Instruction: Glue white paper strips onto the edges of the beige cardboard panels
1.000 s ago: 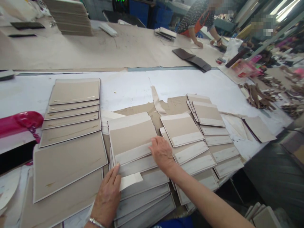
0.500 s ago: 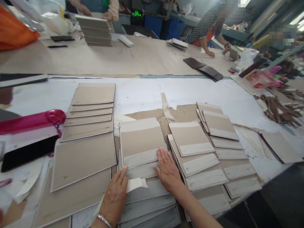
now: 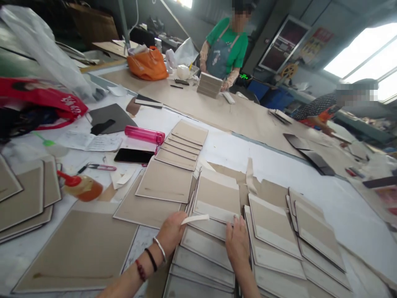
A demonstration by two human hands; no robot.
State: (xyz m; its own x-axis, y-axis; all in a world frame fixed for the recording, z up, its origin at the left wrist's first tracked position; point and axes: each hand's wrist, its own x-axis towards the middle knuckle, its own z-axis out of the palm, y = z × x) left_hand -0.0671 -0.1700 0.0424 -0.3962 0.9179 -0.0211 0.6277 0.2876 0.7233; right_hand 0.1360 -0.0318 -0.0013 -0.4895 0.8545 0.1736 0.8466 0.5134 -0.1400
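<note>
My left hand (image 3: 173, 227) is closed on a narrow white strip (image 3: 198, 218), whose free end sticks out to the right over the middle stack. That stack holds overlapping beige panels (image 3: 217, 192) with pale bands along their edges. My right hand (image 3: 238, 240) lies on the right edge of the stack with its fingers stretched out, touching the panels. To the right are more overlapping panels (image 3: 273, 219) and another fanned row (image 3: 319, 231). Left of the middle stack, a column of plain beige panels (image 3: 167, 180) lies in steps.
Further left are a large panel (image 3: 77, 244), a glue bottle with a red nozzle (image 3: 82, 187), a black phone (image 3: 134, 155) and a pink bottle (image 3: 144, 134). Across the table, a person in green (image 3: 228, 45) stands by a pile of boards (image 3: 209, 85); another person leans at the right.
The view has swung left. My left hand has gone from lying on the stack's edge to holding the white strip. My right hand stays at the panels' right edge.
</note>
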